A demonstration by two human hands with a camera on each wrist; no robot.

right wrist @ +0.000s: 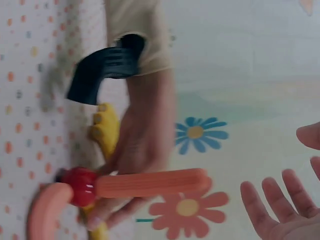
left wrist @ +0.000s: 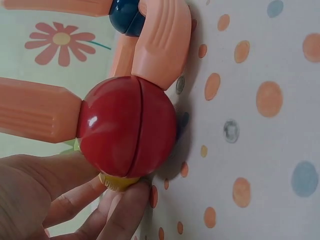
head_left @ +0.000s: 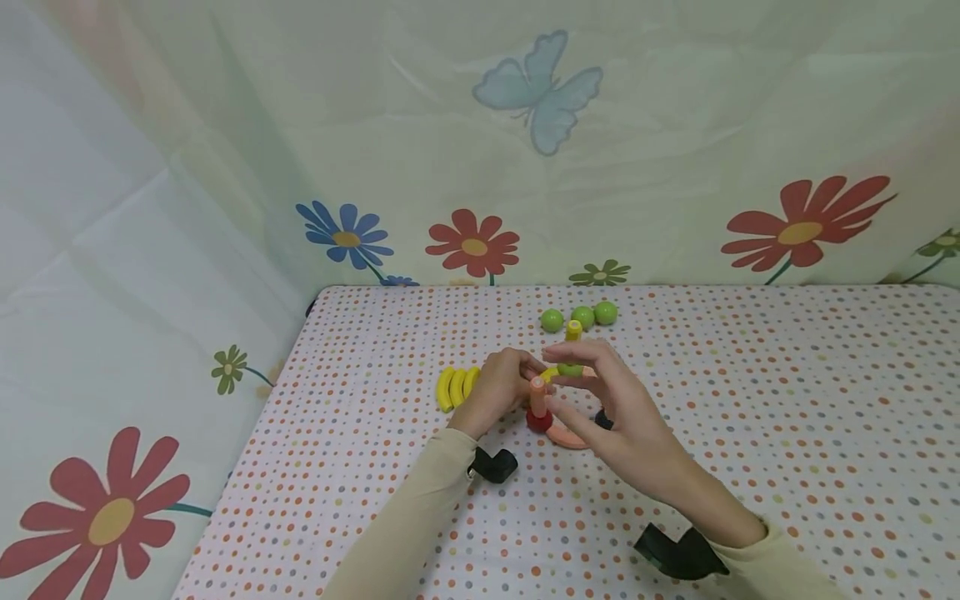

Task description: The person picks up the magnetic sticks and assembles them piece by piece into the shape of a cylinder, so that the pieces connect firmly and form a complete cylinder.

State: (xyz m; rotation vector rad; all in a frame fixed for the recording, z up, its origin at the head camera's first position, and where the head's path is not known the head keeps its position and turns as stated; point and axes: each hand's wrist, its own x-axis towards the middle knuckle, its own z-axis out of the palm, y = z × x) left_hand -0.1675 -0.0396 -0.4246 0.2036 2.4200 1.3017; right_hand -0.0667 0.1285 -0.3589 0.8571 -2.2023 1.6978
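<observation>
A toy frame of rods and balls stands on the table. Its red ball (head_left: 538, 421) carries an upright orange rod (head_left: 537, 398) and joins a curved orange rod (head_left: 567, 437) that leads to a dark blue ball (left wrist: 127, 19). My left hand (head_left: 497, 387) pinches a yellow rod (left wrist: 119, 182) against the red ball's side, most of the rod hidden by fingers. Behind, a green ball (head_left: 570, 370) has an upright yellow rod (head_left: 573, 331) on top. Around the frame's right side hovers my right hand (head_left: 630, 425), fingers spread and apart from the orange rod in the right wrist view.
Several curved yellow rods (head_left: 454, 388) lie side by side left of the left hand. Three loose green balls (head_left: 552, 320) sit farther back on the dotted tablecloth (head_left: 360, 417). A flowered curtain (head_left: 660, 167) rises behind the table's far edge.
</observation>
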